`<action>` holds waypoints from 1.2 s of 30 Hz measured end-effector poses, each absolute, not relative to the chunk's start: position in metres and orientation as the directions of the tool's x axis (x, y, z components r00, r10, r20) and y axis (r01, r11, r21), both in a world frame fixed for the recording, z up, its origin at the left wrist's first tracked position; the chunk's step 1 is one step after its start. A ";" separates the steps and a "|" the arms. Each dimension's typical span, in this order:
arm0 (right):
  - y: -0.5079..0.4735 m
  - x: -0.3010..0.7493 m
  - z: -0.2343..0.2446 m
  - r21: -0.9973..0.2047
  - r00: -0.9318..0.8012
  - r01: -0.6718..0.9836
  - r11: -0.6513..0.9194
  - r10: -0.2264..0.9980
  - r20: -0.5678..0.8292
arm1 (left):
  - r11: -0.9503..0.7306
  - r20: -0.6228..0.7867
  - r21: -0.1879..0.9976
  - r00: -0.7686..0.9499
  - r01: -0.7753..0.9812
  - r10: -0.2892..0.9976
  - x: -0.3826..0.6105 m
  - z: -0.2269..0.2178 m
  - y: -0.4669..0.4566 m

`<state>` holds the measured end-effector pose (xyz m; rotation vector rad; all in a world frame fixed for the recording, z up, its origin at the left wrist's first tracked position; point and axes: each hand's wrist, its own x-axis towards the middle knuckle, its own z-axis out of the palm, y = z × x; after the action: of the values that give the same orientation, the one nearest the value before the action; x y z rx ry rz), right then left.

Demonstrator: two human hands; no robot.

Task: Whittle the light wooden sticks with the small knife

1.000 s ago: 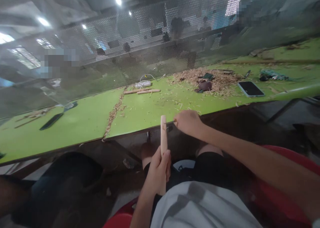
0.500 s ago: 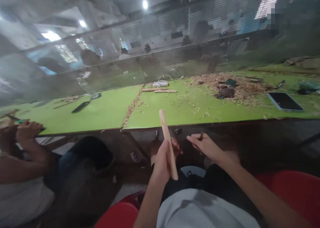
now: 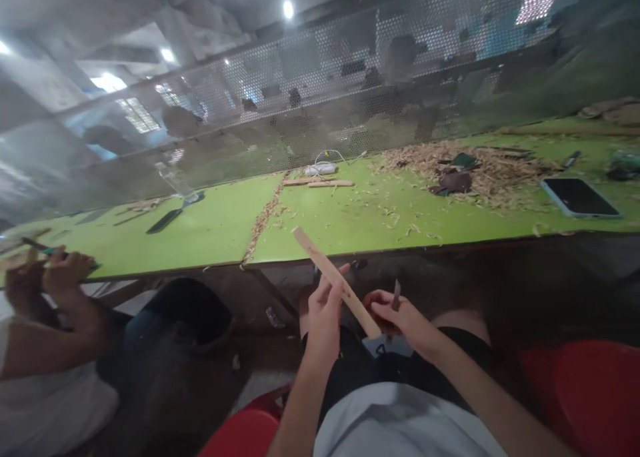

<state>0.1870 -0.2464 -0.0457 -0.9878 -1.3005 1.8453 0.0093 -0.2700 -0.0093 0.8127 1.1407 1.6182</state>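
My left hand (image 3: 325, 307) is closed around the middle of a pale, flat wooden stick (image 3: 361, 313), which slants from upper left down to the right above my lap. Its broad face shows small brown marks. Just right of the stick's lower end, my right hand (image 3: 403, 320) is closed on a small knife (image 3: 397, 295). A short dark blade points up from between the fingers; the handle is hidden in the palm.
Ahead is a green table (image 3: 220, 237) with wood shavings (image 3: 505, 177), a phone (image 3: 581, 198), wooden sticks (image 3: 330, 183) and a dark-handled tool (image 3: 164, 221). A mesh screen (image 3: 310, 123) stands behind it. At left, a co-worker's hands (image 3: 65, 270) hold something. Red stools (image 3: 245, 433) are nearby.
My left hand has turned the stick so its top leans further left and its broad face shows. My right hand has moved slightly down and left, closer to the stick's lower end.
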 end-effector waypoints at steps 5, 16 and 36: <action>-0.245 0.201 -0.031 -0.986 -0.552 -0.019 -0.167 0.824 -0.129 | -0.100 0.027 0.979 -0.375 -0.177 0.927 0.012 -0.011 -0.270; -0.215 0.275 -0.005 -0.966 -0.145 -0.182 -0.182 0.977 -0.157 | -0.044 0.008 0.938 -0.107 -0.343 0.994 -0.021 -0.003 -0.293; -0.215 0.196 0.068 -0.388 -0.146 0.905 0.173 0.984 0.098 | 0.304 -0.227 0.817 0.211 -0.490 0.951 0.042 0.032 -0.291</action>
<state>0.1955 -0.2146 0.0678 -1.7991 -2.1286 0.3394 0.0420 -0.2906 0.0324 0.6800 0.8307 1.1153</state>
